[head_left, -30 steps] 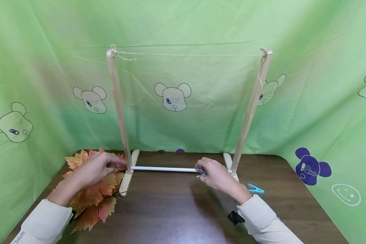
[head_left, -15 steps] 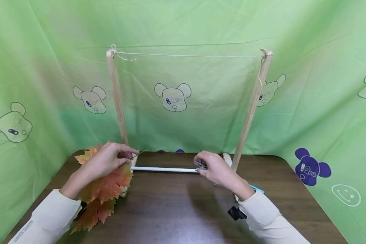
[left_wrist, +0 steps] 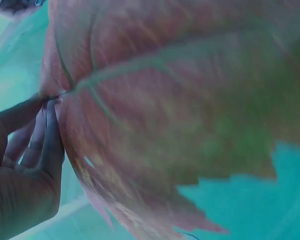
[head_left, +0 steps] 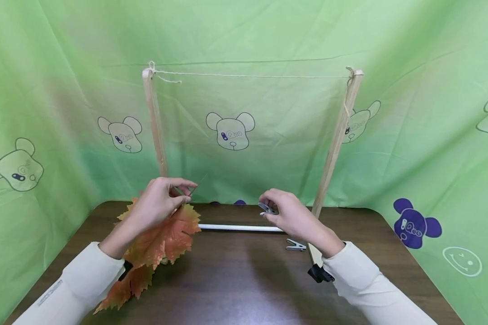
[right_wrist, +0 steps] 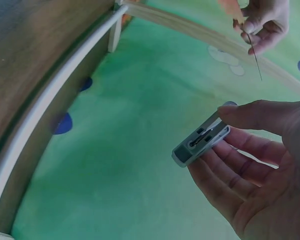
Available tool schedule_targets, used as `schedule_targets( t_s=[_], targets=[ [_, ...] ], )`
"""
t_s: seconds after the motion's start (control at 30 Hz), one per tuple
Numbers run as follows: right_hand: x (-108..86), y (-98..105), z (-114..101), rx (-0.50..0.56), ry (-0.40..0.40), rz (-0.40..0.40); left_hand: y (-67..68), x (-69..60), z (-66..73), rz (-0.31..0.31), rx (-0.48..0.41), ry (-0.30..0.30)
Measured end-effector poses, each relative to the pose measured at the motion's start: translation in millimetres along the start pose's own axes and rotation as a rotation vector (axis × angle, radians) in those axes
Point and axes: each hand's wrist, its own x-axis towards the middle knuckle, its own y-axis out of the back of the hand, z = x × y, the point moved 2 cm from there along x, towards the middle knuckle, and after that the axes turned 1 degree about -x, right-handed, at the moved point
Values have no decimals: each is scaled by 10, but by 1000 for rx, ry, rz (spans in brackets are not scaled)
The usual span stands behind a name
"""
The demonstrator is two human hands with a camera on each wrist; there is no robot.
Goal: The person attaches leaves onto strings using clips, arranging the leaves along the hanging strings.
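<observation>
My left hand (head_left: pixel 156 203) pinches the thin stem of an orange-red artificial maple leaf (head_left: pixel 171 237), which hangs below the fingers. The stem's thin tip sticks up past the fingertips. In the left wrist view, the leaf (left_wrist: pixel 155 110) fills most of the picture, its veins meeting at the pinch. My right hand (head_left: pixel 293 216) holds a grey clothespin (right_wrist: pixel 202 137) between thumb and fingers, above the white rod. The two hands are apart. Above them a string (head_left: pixel 248 76) runs between two wooden posts (head_left: pixel 333 149).
A white rod (head_left: pixel 240 228) joins the posts low down. Another grey clothespin (head_left: pixel 296 245) lies on the brown table (head_left: pixel 227 280) near the right wooden foot (head_left: pixel 315 255). More maple leaves (head_left: pixel 132 284) lie at the left. A green printed cloth (head_left: pixel 244 40) hangs behind.
The left hand has lifted a leaf by its stem and carried it up and right from the leaves. The right hand has risen slightly with its clothespin, off the rod.
</observation>
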Motion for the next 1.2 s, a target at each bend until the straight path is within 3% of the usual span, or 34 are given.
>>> schedule_targets(
  t_s=[0.3,0.5,0.77,1.2],
  targets=[
    [125,130,-116,57,11,47,17,130,151,136,-84,12],
    [230,231,-211,90,17,83,52,202,235,250,-126,-25],
    [369,357,-361,121,54,114,92,309,307,386,-252,-70],
    [692,573,-551,277,-26,125,227,520,448,502,-354,-116]
  ],
)
